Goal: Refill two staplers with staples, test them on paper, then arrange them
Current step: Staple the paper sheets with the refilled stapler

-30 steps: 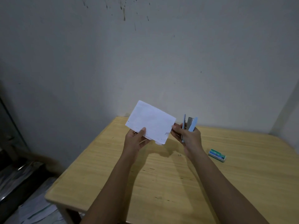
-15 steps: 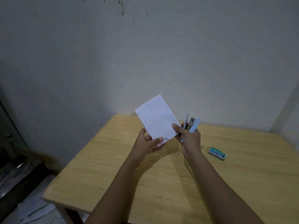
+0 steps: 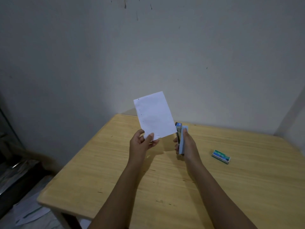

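My left hand pinches the lower edge of a white sheet of paper and holds it upright above the wooden table. Small dark marks run down the paper's left edge. My right hand grips a light blue stapler, held upright with its arms together, just right of the paper's lower right corner. Stapler and paper are close but apart. A small green staple box lies on the table to the right of my right hand. A second stapler is not in view.
The table stands in a corner against grey walls. Its left edge drops to a floor strewn with papers, with dark objects at the far left.
My left hand turned the paper from lying sideways to upright and moved it right. The stapler's arms, spread before, are now together, and its end has left the paper's corner.
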{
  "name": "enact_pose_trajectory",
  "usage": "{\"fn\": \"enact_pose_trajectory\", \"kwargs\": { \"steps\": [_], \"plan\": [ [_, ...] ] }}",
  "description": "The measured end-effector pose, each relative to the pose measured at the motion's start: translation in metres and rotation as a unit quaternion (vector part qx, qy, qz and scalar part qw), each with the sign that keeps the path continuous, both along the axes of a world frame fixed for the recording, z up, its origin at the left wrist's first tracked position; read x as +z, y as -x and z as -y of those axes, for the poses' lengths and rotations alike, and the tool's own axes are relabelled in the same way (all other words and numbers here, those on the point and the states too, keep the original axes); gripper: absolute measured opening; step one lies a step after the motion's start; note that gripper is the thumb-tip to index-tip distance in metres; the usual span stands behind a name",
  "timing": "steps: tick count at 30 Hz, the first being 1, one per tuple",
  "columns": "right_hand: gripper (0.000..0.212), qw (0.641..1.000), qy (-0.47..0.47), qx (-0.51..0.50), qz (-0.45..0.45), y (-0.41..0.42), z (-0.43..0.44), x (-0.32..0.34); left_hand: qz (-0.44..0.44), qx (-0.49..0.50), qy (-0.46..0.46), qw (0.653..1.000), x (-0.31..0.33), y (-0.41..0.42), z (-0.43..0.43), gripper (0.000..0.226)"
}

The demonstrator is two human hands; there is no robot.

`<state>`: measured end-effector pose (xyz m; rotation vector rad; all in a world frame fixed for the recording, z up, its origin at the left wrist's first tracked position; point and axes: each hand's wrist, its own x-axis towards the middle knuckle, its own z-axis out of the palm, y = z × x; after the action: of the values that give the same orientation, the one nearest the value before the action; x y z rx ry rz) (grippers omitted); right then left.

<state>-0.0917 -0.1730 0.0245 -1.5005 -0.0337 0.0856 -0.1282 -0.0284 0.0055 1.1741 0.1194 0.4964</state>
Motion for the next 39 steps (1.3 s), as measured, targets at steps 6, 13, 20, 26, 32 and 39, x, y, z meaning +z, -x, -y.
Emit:
{"fn": "enact_pose_trajectory", "kwargs": {
  "steps": [6, 13, 20, 26, 32, 39],
  "plan": [
    [0.024, 0.996, 0.038, 0.072, 0.048, 0.014, -0.008, -0.007, 0.0, 0.069, 0.044, 0.997, 0.002, 0.0, -0.007, 0.035],
    [0.016, 0.986, 0.048, 0.142, 0.067, 0.018, -0.015, -0.009, 0.012, 0.055, -0.008, 0.998, 0.006, 0.001, -0.001, 0.024],
    [0.02, 0.987, 0.025, 0.148, 0.064, 0.016, -0.01, -0.006, 0.035, 0.063, -0.058, 0.996, 0.01, 0.005, 0.002, 0.013],
    [0.016, 0.987, -0.014, 0.156, 0.04, 0.017, -0.011, -0.004, 0.034, 0.065, -0.08, 0.994, 0.009, 0.007, 0.006, 0.018],
    [0.016, 0.986, -0.071, 0.151, 0.003, 0.016, -0.008, -0.005, 0.036, 0.036, -0.091, 0.995, 0.009, 0.009, 0.007, 0.017],
    [0.018, 0.985, -0.07, 0.159, 0.018, 0.016, -0.007, -0.007, 0.046, 0.01, -0.1, 0.994, 0.007, 0.01, 0.009, 0.014]
  ]
}}
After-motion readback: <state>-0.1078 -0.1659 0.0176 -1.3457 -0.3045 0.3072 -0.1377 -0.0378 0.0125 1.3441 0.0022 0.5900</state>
